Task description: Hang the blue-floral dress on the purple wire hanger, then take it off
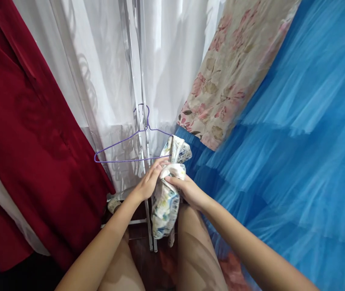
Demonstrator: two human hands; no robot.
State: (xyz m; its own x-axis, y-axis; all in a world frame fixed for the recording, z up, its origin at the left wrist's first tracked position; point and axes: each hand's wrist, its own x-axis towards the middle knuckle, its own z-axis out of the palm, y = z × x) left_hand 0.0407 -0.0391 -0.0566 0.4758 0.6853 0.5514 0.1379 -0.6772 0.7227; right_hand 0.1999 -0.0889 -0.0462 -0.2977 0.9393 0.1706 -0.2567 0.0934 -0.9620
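A purple wire hanger [118, 142] hangs by its hook at the white metal rack [142, 93]. Over its right end is draped a white cloth with a blue, green and yellow print [165, 206], bunched up and hanging down. My right hand [187, 188] grips the bunched cloth from the right, thumb on top. From the left, my left hand [151, 180] has its fingers closed against the same cloth, just below the hanger's bottom bar. Some fingertips of both hands are hidden by the folds.
Dark red fabric [39, 141] hangs at the left, white curtains [106, 72] behind the rack. On the right hang a floral cloth [217, 89] and a tiered blue tulle dress [296, 161]. My legs [196, 246] are below, over a dark floor [142, 258].
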